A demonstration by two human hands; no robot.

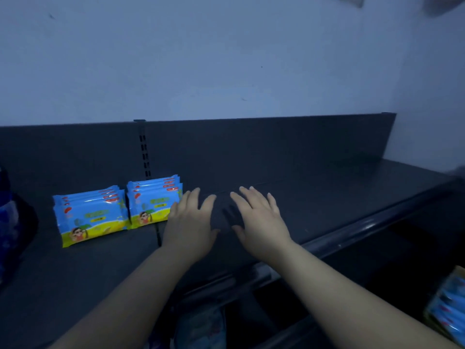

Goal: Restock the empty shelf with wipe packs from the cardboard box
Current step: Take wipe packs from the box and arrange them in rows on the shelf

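Two glossy rectangular wipe-pack stacks [91, 217] | matte dark metal shelf [327, 187] | hands: left [191, 225], right [259, 220] flat, splayed, empty

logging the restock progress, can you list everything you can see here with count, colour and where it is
wipe packs, left group: several, blue and yellow, upright in a row on the shelf, far left
wipe packs, right group: several, blue and yellow, upright beside the first group
shelf: one, dark grey, mostly bare to the right
slotted upright: one, dark, on the back panel
wall: pale blue-grey, behind
more packs: blue, blurred, bottom right edge
left hand: open, flat over the shelf, fingers by the right group
right hand: open, holding nothing
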